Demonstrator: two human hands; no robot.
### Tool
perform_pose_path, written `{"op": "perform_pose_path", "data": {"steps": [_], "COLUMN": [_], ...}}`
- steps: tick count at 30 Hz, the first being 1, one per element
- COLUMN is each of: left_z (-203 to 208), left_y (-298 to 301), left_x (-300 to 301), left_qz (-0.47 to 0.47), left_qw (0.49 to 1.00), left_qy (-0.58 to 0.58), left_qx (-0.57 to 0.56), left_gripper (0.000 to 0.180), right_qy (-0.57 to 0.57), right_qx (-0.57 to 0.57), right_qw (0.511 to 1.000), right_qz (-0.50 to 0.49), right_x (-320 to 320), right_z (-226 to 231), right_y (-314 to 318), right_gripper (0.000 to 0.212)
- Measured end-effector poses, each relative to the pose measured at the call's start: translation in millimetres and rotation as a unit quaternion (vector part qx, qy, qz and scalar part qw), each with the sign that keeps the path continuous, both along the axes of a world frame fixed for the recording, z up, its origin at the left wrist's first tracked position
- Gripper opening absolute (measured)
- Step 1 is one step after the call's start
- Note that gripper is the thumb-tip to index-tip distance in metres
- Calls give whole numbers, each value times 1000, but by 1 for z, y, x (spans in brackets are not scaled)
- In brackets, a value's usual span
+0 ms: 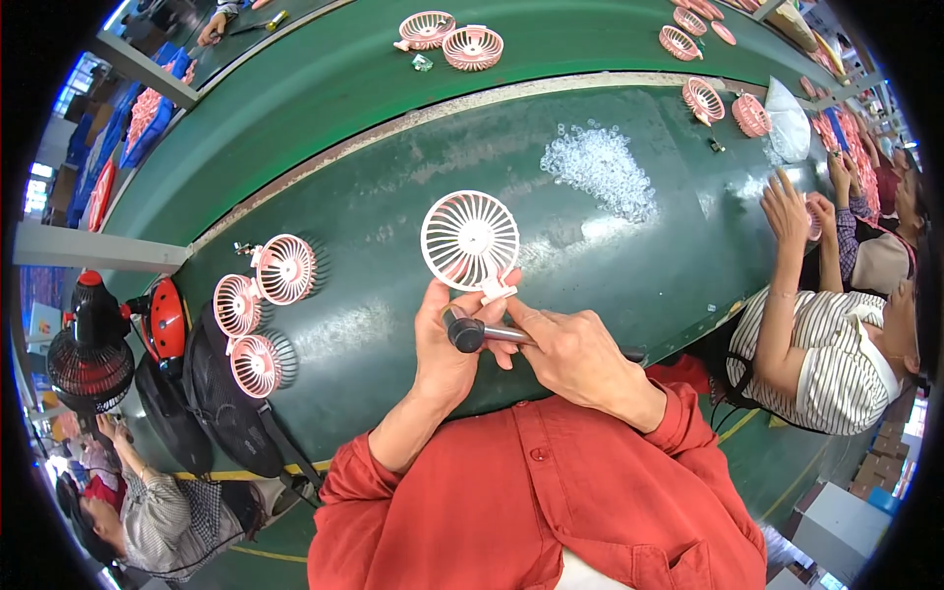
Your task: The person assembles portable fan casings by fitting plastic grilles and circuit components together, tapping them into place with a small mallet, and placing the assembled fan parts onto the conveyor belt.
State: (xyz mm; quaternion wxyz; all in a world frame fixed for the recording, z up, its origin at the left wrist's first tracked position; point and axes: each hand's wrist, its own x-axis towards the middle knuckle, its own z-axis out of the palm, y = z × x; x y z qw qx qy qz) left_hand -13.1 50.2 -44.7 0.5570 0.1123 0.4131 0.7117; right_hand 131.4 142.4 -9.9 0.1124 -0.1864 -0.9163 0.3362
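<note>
In front of my chest I hold a pale pink round fan cage (472, 239) with curved ribs and a small bracket at its lower edge. My left hand (440, 349) is closed on the cage from below. A small hammer (465, 333) with a dark round head and grey shaft is gripped in my right hand (587, 356), its handle end showing past the palm. The right fingertips are at the bracket (498, 288). Part of the hammer head lies in front of my left fingers.
Several pink fan cages (286, 268) lie at left. A pile of small clear pieces (600, 169) is at right of centre. Beyond is a green conveyor belt (354, 98) with more cages (473, 47). A black bag (228, 403) and a red-black fan (90, 364) stand left; a co-worker (816, 344) sits right.
</note>
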Motion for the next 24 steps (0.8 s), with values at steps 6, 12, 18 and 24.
{"op": "perform_pose_path", "data": {"steps": [6,12,18,24], "left_z": [-4,11,-9,-6], "left_y": [-1,-2,-14,-23], "left_x": [0,12,7,10], "left_qz": [6,78,38,30], "left_qw": [996,994,931,942], "left_qy": [89,67,364,330], "left_qx": [-11,30,22,46], "left_gripper": [51,73,81,83], "right_qy": [32,158,150,132], "right_qx": [42,116,111,117], "right_qw": [999,980,982,984], "right_qz": [1,-28,-20,14], "right_x": [0,-3,0,-3], "right_z": [-4,-4,-15,-9], "right_y": [1,6,5,4], "right_gripper": [32,41,52,56]}}
